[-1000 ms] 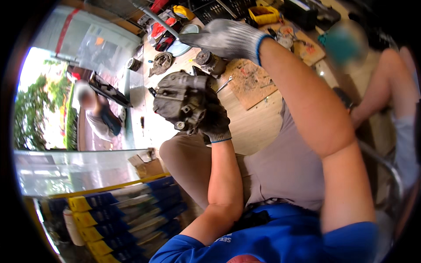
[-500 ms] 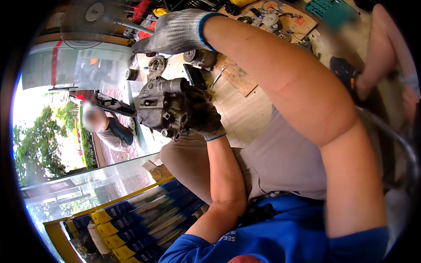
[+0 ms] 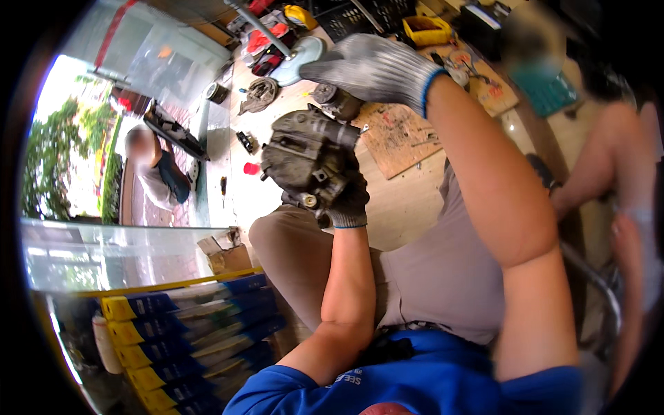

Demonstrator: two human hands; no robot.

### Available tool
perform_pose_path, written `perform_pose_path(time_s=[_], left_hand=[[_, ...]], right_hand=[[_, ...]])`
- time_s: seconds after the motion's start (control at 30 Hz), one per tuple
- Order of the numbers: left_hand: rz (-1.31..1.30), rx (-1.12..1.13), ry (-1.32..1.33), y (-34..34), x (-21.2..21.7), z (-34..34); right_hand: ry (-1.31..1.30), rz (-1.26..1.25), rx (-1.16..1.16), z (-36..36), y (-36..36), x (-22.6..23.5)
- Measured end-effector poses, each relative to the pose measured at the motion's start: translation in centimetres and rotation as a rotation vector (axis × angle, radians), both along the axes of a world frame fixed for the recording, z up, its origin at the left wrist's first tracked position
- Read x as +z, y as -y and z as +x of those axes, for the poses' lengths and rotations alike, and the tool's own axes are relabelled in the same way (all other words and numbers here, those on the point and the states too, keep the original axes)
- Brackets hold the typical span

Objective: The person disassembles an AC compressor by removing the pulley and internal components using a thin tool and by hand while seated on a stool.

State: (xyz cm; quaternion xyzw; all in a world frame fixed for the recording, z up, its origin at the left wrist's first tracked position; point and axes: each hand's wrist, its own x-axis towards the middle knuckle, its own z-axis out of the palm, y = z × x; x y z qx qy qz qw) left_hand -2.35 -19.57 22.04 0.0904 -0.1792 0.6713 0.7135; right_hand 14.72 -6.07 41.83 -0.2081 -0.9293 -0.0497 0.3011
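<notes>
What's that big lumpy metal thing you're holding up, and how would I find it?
Look above the bent knee. The left hand, in a dark glove, holds up a grimy grey engine part, bigger and bulkier than the small bits on the floor.

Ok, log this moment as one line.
left hand: holds grimy grey metal engine part | right hand: grips its top fitting | above lap

The left hand (image 3: 348,200) covers the underside of the grimy metal part (image 3: 304,159) — its grip there hidden; the right hand (image 3: 373,68) perhaps masks a small fitting (image 3: 332,97) — fingertips unseen.
</notes>
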Motion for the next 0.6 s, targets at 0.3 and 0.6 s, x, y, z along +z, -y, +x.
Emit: perform_pose_path(time_s=[0.3, 0.6], left_hand=[[-0.174, 0.47, -0.42, -0.2, 1.1, 0.5], [-0.137, 0.364, -0.409, 2.1, 2.9, 1.2]], right_hand=[[0.043, -0.751, -0.081, -0.1, 4.4, 4.5], [0.23, -0.786, -0.003, -2.1, 9.2, 6.5]])
